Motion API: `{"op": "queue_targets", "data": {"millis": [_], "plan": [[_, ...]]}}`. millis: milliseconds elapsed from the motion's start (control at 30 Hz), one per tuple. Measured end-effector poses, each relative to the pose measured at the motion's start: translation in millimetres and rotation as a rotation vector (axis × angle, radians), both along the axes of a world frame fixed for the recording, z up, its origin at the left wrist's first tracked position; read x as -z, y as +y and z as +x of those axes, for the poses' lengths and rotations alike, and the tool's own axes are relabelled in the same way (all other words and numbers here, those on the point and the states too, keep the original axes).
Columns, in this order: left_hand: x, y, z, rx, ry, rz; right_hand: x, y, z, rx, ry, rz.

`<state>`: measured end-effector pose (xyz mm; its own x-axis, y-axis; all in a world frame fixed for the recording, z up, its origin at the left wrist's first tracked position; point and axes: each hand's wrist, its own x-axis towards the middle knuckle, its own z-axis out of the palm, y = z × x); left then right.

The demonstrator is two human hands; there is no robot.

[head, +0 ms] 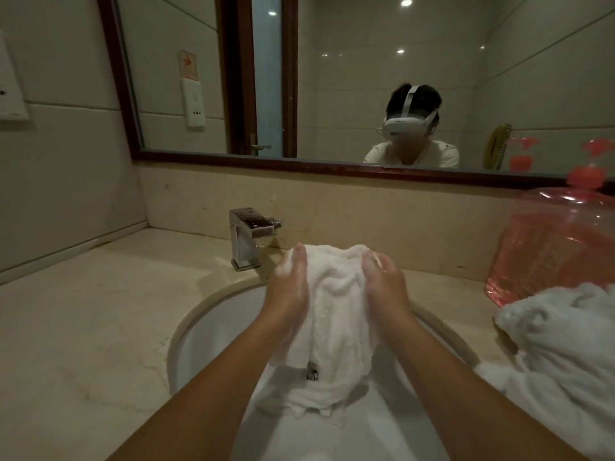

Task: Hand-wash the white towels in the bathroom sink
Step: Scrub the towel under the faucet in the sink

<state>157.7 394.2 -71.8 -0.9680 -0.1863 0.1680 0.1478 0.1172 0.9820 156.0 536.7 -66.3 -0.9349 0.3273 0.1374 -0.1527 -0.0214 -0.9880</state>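
Left hand [289,287] pressing flat, right hand [382,284] gripping, the soapy towel [332,314] could slip and splash suds beyond the sink [213,321] onto the desk [83,311].

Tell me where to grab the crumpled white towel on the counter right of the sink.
Best pinch a raised fold on top of the crumpled towel, coming from above on the sink side: the pink pump bottle stands close behind it, and its left edge already spills over the sink rim.
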Motion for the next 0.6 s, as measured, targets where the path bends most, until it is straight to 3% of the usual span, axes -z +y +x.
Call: {"op": "queue_targets", "data": {"millis": [167, 300, 467, 600], "plan": [[6, 19, 3, -0.009, 0.058, -0.058, 9, -49, 25, -0.115, 0.028, 0.157], [10, 25, 11, 0.051, 0.153, -0.126, 1, -33, 8, 0.025, 0.005, 0.055], [11, 9, -5, -0.039, 0.058, -0.039, 17, -48, 23, -0.1, 0.025, 0.222], [16, 20, 8, 0.037, 0.125, -0.178, 7, -39, -2, 0.033, 0.008, 0.161]]}}
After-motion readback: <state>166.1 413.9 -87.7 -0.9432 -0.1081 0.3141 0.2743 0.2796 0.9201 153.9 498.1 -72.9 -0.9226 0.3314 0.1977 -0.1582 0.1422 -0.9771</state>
